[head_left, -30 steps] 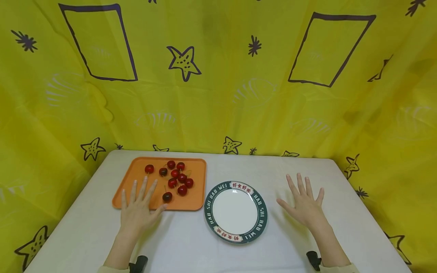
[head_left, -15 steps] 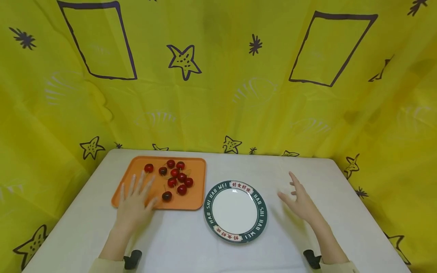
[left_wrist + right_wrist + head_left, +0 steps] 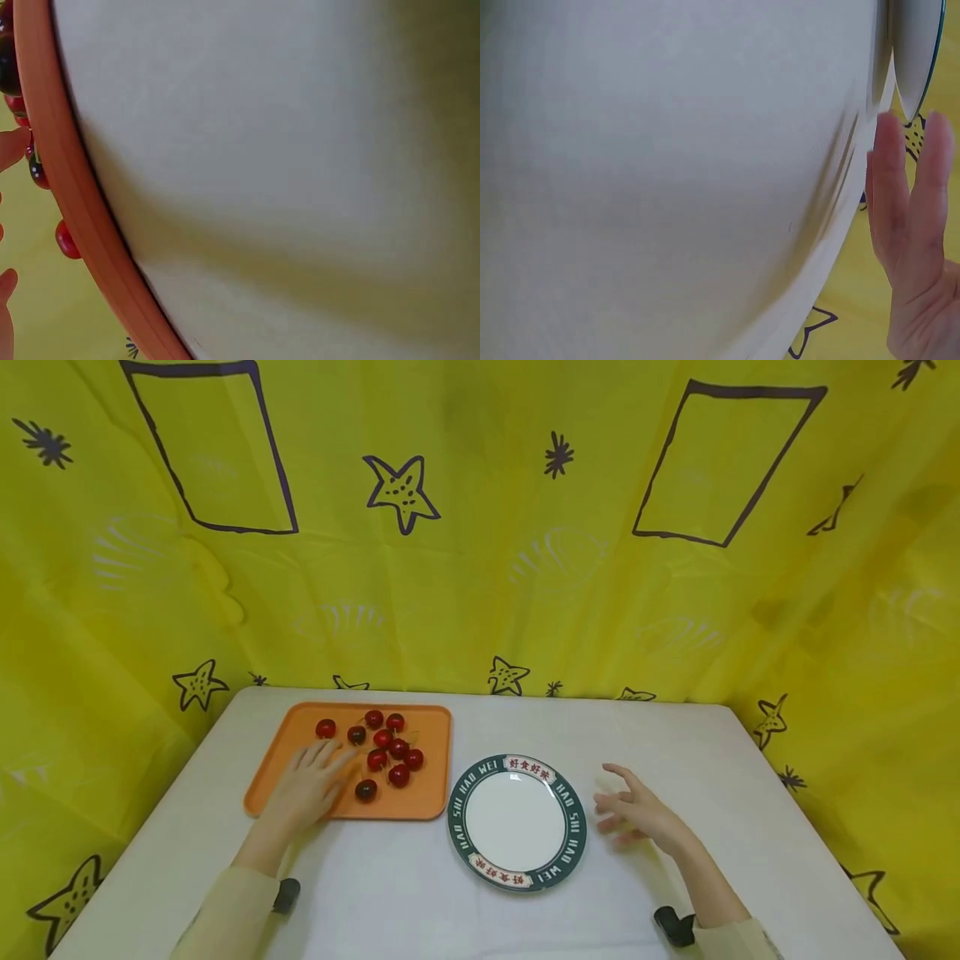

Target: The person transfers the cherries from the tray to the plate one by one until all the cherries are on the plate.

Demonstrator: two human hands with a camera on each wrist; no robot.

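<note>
At the far left, a yellow curtain [image 3: 60,635] with dark starfish outlines, running behind the white table [image 3: 517,922] as well. Then a pale sleeve [image 3: 228,914] and, reaching forward from it, the left hand [image 3: 303,789], over the near left part of the orange tray [image 3: 427,797], fingers loosely bent, released, grasping nothing; contact with the tray impossible to tell. On that tray, lying flat, 10 cherries [image 3: 399,776]: 1 at the far left near the fingertips, 8 grouped toward the far right, 1 darker near the front edge, to the right of the thumb. Just beside the tray, near the middle of the table, a round plate [image 3: 516,822], white with a dark green lettered rim and 2 pale panels with red characters. Right of the plate, near its rim, the right hand [image 3: 639,814], fingers apart and slightly bent, also released, holding nothing. Just below its wrist, a black fitting [image 3: 675,927].
</note>
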